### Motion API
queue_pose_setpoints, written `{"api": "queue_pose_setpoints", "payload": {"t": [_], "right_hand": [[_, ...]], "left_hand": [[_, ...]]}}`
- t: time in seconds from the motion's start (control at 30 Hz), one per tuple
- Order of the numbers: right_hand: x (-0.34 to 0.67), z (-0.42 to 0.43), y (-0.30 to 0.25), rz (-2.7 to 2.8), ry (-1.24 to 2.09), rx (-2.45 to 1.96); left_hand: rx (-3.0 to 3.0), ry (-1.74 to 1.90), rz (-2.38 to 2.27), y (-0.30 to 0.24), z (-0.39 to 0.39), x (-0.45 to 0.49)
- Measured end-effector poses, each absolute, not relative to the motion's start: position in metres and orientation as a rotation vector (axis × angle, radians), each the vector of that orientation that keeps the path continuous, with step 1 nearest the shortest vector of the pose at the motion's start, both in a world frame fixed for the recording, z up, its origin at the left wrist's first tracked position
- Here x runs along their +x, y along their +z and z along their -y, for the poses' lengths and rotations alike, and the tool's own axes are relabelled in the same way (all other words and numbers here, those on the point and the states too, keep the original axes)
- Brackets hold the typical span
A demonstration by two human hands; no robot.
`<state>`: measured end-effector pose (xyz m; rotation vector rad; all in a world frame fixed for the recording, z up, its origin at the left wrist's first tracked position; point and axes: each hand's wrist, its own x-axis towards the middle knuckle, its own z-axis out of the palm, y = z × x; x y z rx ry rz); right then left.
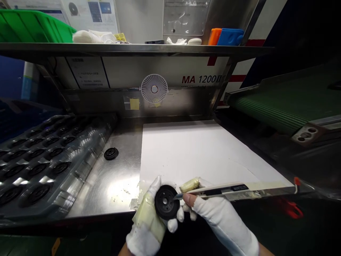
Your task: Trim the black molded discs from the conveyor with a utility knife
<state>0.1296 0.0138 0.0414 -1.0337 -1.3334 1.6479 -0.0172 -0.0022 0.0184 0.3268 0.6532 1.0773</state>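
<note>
My left hand (150, 217), in a white glove with yellowish tape, is closed around a round black plastic wheel-like part (163, 209). The part's recessed face is turned up toward me. In my right hand (213, 209), gloved except for the bare thumb tip, is a utility knife (226, 190) with a white and black handle. Its blade tip points left and meets the face of the black part near the centre. Both hands are at the front edge of the bench. Another black part (111, 153) lies on the metal surface to the left.
A clear tray (80, 170) with several black parts covers the left side. White paper (186, 153) lies on the bench. Behind stands a small fan (154, 89) beneath a shelf (149, 49) bearing a green bin (32, 28). A green conveyor (277, 106) is at right.
</note>
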Motion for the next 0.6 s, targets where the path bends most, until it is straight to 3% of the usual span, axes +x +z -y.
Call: {"api": "queue_pose_setpoints", "payload": {"t": [0.6], "right_hand": [[0.1231, -0.0065, 0.0346, 1.115, 1.868, -1.002]], "left_hand": [[0.314, 1.038, -0.618, 0.008, 0.0036, -0.0102]]}}
